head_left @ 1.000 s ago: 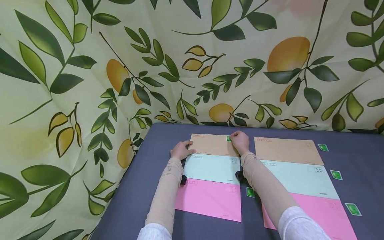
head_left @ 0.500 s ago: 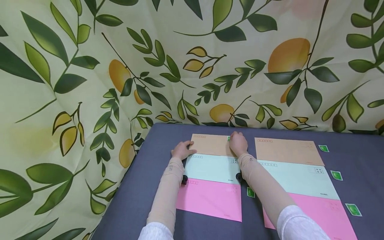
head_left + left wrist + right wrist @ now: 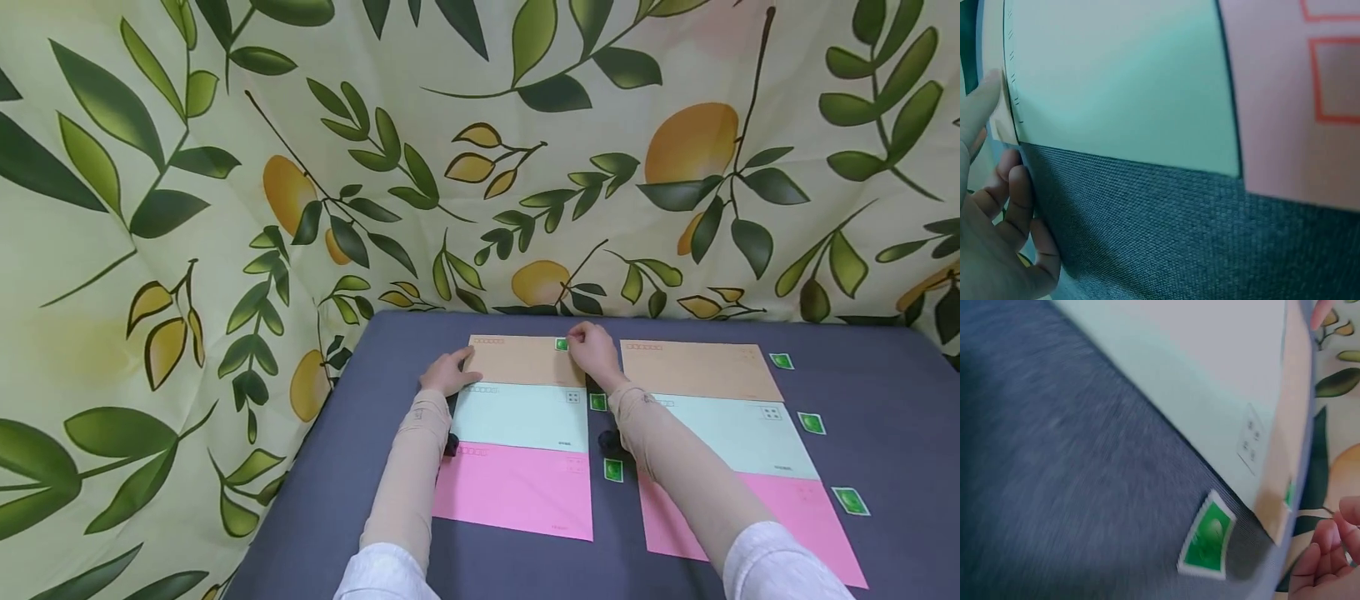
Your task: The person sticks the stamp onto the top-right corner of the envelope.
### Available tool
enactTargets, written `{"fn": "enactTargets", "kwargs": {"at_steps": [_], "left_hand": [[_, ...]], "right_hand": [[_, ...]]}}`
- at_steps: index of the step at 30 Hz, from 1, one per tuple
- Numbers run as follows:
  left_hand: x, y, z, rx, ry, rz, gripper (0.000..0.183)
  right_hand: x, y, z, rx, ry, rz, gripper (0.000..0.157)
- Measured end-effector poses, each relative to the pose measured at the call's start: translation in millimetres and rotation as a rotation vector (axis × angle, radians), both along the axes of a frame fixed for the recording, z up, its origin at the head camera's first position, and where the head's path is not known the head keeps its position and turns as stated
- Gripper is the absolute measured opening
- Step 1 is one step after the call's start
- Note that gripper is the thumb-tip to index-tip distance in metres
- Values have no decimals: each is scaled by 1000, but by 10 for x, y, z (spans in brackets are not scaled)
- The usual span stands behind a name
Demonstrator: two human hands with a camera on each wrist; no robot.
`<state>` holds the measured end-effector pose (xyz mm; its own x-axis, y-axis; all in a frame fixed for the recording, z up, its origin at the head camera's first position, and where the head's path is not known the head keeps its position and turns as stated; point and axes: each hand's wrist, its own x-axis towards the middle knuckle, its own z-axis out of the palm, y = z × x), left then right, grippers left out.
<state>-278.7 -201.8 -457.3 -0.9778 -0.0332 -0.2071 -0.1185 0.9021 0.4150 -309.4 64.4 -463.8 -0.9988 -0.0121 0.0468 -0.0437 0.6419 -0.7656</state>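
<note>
A tan envelope lies at the back of the left-hand column, with a green stamp at its upper right corner. My left hand rests at this envelope's left edge; the left wrist view shows the thumb on the paper and the other fingers loosely bent beside it. Just right of the stamp is my right hand, apart from the stamp, fingers loosely bent in the right wrist view and nothing visible in them. In front lie a mint envelope and a pink envelope.
Loose green stamps lie right of the mint and pink envelopes. A second column has tan, mint and pink envelopes, with loose stamps alongside. A leaf-patterned cloth hangs behind the dark table.
My right hand has moved right, off the stamp on the tan envelope, leaving the whole stamp visible. The left hand stays at the envelope's edge. The head view has shifted slightly.
</note>
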Motion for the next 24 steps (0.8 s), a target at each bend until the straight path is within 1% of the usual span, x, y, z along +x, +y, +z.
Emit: {"fn": "enactTargets", "kwargs": {"at_steps": [3,7,9,13,17,20,24], "left_hand": [[34,-87,21,31,32,-21,59],[97,-159,58,47,72,-107,57],[142,-183,80,41,77,-133,55],[260,-230,119,40,87,-152,50],[400,-246,135,27,73,-165,49],[507,-222,127,4,38,-175,53],[604,-167,109,-22,17,-189,57]], "right_hand": [[51,5,59,-7,10,54,24],[159,93,142,1,31,94,22],[226,162,164,16,32,109,22],[363,291,154,53,7,127,23],[491,371,123,73,-40,136,25],[563,400,98,103,-65,154,27],[619,428,60,164,-51,185,26]]}}
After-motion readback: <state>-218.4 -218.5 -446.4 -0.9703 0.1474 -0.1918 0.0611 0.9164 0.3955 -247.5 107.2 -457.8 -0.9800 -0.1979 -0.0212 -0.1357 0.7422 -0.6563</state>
